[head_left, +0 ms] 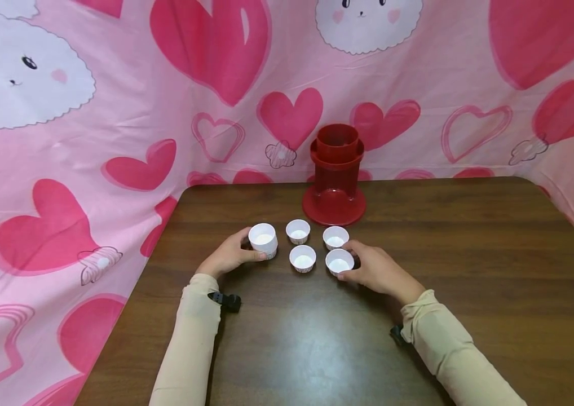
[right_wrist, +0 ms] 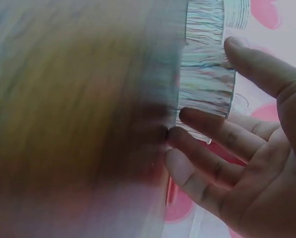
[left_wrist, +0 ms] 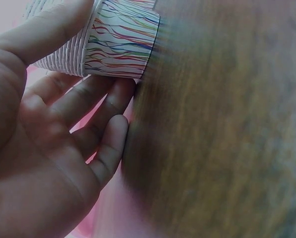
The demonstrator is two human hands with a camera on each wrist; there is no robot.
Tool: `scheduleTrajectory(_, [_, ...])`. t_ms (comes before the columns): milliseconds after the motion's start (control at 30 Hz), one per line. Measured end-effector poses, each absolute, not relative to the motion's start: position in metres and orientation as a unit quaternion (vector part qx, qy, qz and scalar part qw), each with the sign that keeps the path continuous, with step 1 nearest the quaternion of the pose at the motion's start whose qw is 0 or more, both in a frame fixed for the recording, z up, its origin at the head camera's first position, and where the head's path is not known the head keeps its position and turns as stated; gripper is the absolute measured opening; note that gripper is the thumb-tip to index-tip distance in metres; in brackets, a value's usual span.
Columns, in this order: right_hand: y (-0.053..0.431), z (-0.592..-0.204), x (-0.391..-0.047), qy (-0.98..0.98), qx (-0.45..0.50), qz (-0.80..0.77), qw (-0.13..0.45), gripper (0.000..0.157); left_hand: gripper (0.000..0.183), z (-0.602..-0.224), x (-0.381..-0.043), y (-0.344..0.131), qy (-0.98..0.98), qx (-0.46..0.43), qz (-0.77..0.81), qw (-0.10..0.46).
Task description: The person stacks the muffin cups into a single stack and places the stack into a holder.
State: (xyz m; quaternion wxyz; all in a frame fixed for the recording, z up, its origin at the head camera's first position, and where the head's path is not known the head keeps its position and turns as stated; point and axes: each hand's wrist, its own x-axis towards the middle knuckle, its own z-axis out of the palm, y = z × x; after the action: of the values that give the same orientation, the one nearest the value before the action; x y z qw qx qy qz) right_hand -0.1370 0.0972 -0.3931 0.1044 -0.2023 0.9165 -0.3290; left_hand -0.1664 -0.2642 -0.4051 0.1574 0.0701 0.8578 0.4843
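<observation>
At the left of the group of cups, my left hand (head_left: pixel 231 254) holds a stack of white paper cups (head_left: pixel 263 238) upright, thumb on the near side and fingers behind. In the left wrist view the stack (left_wrist: pixel 120 42) shows nested rims and a wavy multicoloured line print. My right hand (head_left: pixel 375 268) grips a single paper cup (head_left: pixel 339 261) at the front right, its thumb and fingers on opposite sides. That cup (right_wrist: pixel 205 82) stands on the table in the right wrist view. Three more cups stand singly: back middle (head_left: pixel 297 231), front middle (head_left: pixel 303 259) and back right (head_left: pixel 335 237).
Behind the cups, near the far table edge, stands a red cylindrical holder (head_left: pixel 335 206) with a wide round base. The brown wooden table (head_left: pixel 287 327) meets a pink heart-patterned cloth (head_left: pixel 140 113) at the back and left.
</observation>
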Motion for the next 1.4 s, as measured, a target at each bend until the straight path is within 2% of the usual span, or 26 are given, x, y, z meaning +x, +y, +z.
scheduleTrajectory(267, [0.098,-0.387,-0.135,0.906,-0.206,-0.352,0.111,0.058,0.074,-0.405,-0.166,-0.264,0.852,0.081,0.493,0.155])
scheduleTrajectory(533, [0.097,-0.379,-0.133,0.890,-0.206,-0.393,0.106,0.063,0.088,-0.401,-0.164,-0.262,0.835,0.100,0.515,0.165])
scheduleTrajectory(800, [0.086,-0.372,-0.135,0.871,-0.221,-0.432,0.075,0.059,0.076,-0.403,-0.165,-0.261,0.851,0.092,0.493,0.155])
scheduleTrajectory(1400, [0.037,-0.353,-0.159,0.828,-0.202,-0.522,0.042,0.053,0.073,-0.400,-0.163,-0.257,0.859,0.088,0.484,0.141])
